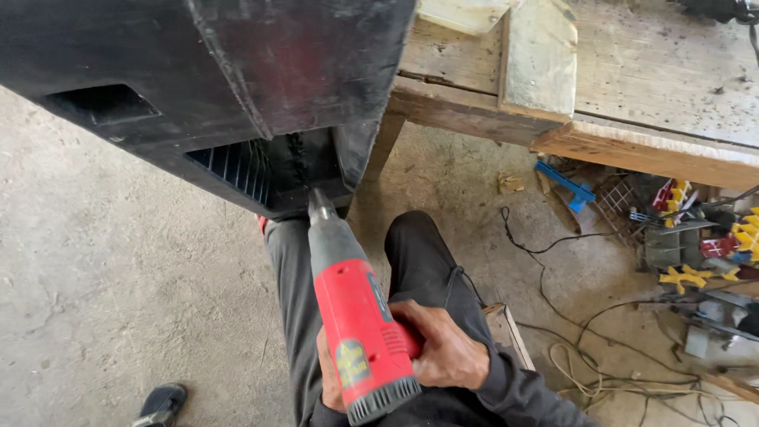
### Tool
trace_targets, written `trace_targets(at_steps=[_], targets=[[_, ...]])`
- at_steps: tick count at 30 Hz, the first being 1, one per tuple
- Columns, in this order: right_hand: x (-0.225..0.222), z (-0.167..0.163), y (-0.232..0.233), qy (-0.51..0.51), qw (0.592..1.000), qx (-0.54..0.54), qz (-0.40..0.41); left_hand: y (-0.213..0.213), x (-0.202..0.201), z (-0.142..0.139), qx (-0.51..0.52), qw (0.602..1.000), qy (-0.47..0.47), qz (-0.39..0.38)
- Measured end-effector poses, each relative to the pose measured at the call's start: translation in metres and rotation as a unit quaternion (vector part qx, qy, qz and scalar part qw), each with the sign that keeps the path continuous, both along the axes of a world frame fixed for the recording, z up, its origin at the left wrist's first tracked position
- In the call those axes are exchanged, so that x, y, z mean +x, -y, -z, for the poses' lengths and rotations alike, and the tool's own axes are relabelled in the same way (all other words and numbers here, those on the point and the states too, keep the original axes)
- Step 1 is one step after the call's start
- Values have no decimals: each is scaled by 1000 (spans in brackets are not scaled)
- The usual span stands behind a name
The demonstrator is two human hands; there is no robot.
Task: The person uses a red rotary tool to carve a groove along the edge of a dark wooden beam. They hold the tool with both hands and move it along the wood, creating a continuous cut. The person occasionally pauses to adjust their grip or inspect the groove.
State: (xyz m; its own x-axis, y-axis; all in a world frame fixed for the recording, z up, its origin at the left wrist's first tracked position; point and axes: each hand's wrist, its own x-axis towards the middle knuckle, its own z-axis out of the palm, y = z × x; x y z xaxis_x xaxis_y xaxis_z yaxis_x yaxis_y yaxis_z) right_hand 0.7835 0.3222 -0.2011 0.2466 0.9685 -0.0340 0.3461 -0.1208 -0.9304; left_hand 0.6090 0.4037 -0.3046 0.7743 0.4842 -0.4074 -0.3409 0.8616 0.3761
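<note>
The right hand [443,352] is wrapped tight around the handle of a red heat gun [356,316]; the left hand [330,379] is mostly hidden behind the gun's body, fingers curled against its underside, so it seems to steady the gun, though how firmly I cannot tell; the gun points up and away, its metal nozzle [320,204] just beside, perhaps touching, a rough seam [299,162] on a large black plastic panel [237,71] that juts over the person's knees; beside the seam sits a slatted vent [237,166]; the step looks like heating that seam, and moving on would call for a slow, steady pass along it; behind, a wooden bench [648,79]; below it, tangled wires [585,372] and coloured clutter [696,245] on the concrete floor [118,277].
</note>
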Motion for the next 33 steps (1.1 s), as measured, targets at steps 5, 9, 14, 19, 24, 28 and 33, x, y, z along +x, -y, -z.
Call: trace_targets(at_steps=[5,9,14,19,24,28,33], targets=[[4,-5,53,29,999,2,-22,24,12,-30,740,627,-172,-171],[5,0,90,27,999,-33,-4,23,24,-15,307,940,-114,94],[3,11,133,24,999,7,43,30,34,16,477,819,-304,96],[12,13,173,47,987,86,125,39,43,17,459,822,-321,102],[19,1,207,139,953,46,264,49,49,7,470,805,-326,156],[27,-25,240,113,895,21,430,60,49,11,519,776,-303,193],[103,-75,286,480,770,6,419,69,51,60,493,769,-336,229]])
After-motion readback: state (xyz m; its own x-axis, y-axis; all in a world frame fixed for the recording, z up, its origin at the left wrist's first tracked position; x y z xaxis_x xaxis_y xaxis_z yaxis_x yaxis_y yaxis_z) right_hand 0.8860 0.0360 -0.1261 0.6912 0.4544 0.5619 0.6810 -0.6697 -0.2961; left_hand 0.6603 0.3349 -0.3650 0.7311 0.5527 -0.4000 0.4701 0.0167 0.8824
